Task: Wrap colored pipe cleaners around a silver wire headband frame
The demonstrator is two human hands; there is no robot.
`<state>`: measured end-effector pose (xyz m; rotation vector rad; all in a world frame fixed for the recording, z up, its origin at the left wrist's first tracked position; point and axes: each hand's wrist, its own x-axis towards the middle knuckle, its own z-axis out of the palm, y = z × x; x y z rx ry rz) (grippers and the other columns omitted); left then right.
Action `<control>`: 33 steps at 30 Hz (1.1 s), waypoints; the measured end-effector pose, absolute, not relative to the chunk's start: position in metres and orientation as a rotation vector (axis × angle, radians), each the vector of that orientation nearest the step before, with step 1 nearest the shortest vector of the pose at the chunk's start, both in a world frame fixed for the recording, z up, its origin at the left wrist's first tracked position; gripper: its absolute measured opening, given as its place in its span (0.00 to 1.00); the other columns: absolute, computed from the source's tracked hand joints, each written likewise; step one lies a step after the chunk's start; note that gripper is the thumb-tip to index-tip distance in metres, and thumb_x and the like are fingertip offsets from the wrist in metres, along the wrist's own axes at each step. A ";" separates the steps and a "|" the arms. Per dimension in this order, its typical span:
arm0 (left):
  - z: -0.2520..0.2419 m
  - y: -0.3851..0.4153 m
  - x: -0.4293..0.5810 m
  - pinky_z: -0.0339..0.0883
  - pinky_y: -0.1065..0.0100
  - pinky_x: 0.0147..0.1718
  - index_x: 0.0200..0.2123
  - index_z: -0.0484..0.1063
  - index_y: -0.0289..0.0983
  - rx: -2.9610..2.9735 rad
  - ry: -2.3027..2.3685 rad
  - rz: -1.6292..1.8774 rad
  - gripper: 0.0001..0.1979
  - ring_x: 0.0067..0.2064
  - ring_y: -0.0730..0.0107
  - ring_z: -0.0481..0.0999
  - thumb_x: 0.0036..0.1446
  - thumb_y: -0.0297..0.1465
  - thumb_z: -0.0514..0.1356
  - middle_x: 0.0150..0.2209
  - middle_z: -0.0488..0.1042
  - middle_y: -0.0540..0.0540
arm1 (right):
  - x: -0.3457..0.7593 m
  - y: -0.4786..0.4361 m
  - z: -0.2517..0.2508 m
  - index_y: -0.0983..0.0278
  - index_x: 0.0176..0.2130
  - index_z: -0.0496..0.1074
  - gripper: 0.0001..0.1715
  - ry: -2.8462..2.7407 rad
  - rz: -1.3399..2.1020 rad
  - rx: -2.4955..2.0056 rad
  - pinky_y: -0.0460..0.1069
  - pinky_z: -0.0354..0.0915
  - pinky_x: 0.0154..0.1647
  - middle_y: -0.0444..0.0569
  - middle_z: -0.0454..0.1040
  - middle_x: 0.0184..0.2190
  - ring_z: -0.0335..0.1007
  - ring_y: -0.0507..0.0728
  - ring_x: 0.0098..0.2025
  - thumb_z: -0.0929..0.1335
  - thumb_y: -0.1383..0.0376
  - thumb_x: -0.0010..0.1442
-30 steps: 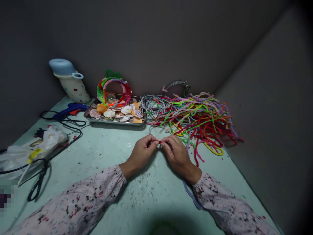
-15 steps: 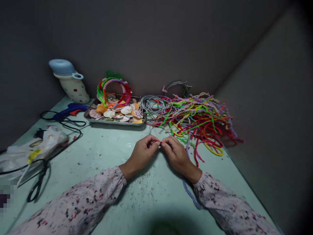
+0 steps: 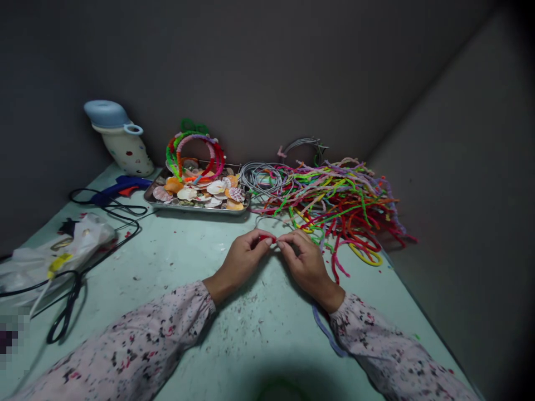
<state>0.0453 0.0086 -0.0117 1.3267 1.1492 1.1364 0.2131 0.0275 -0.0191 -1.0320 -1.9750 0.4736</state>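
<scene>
My left hand (image 3: 244,256) is closed in a pinch on a short red pipe cleaner (image 3: 266,238), which shows between thumb and forefinger. Right beside it, my right hand (image 3: 304,260) is pinched too, its fingertips almost meeting the left ones. A thin grey wire (image 3: 273,217) arcs up behind the fingers from one hand toward the other, and the right fingertips appear to grip it. The exact join between wire and red piece is hidden by the fingers. A lavender pipe cleaner (image 3: 328,332) lies under my right wrist.
A metal tray (image 3: 196,212) of seashells (image 3: 216,187) holds several colourful wrapped hoops (image 3: 179,146). Coiled grey wire (image 3: 259,177) and a heap of pipe cleaners (image 3: 346,195) lie to its right. Leftward are a bottle (image 3: 125,147), a blue glue gun (image 3: 111,190), black cable (image 3: 125,239) and a plastic bag (image 3: 90,236).
The fingertips have drawn slightly apart, and more of the red piece shows at my left fingers. My right hand has shifted slightly to the right.
</scene>
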 end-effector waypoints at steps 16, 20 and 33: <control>-0.010 0.009 0.044 0.54 0.72 0.24 0.38 0.74 0.33 1.231 1.097 1.124 0.12 0.24 0.76 0.61 0.58 0.36 0.57 0.24 0.67 0.52 | 0.215 0.027 -0.016 0.61 0.35 0.71 0.05 -1.964 0.466 -1.028 0.54 0.61 0.42 0.47 0.71 0.32 0.66 0.57 0.38 0.65 0.65 0.64; -0.011 0.009 0.043 0.53 0.72 0.24 0.33 0.73 0.33 1.263 1.115 1.117 0.11 0.24 0.76 0.61 0.58 0.36 0.56 0.23 0.66 0.52 | 0.215 0.026 -0.015 0.61 0.35 0.70 0.05 -1.967 0.452 -1.005 0.54 0.61 0.42 0.47 0.71 0.32 0.65 0.57 0.38 0.65 0.65 0.64; -0.009 0.010 0.043 0.51 0.72 0.22 0.30 0.71 0.34 1.277 1.131 1.105 0.12 0.23 0.77 0.58 0.57 0.37 0.57 0.21 0.62 0.54 | 0.215 0.025 -0.015 0.61 0.35 0.69 0.05 -1.969 0.445 -0.962 0.54 0.61 0.43 0.47 0.70 0.33 0.65 0.57 0.39 0.65 0.66 0.64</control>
